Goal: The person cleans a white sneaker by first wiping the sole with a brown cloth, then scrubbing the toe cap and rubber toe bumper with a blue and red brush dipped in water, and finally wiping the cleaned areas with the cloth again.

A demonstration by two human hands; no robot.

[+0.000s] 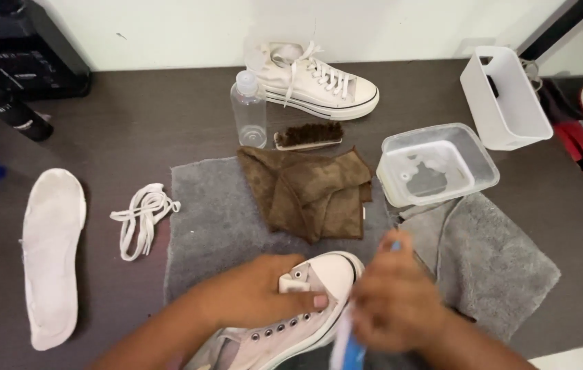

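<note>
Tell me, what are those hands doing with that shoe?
A person's left hand presses down on a laceless white sneaker lying on a grey towel. The right hand is blurred and grips a blue and white tool against the shoe's side. The pulled-out laces and an insole lie to the left. Behind are a brown cloth, a brush, a clear bottle, a clear plastic tub and a second, laced sneaker.

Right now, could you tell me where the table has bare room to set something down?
Bare table lies left of the spray bottle, and between the insole and laces. It is crowded around the brown cloth, brush and tub.
</note>
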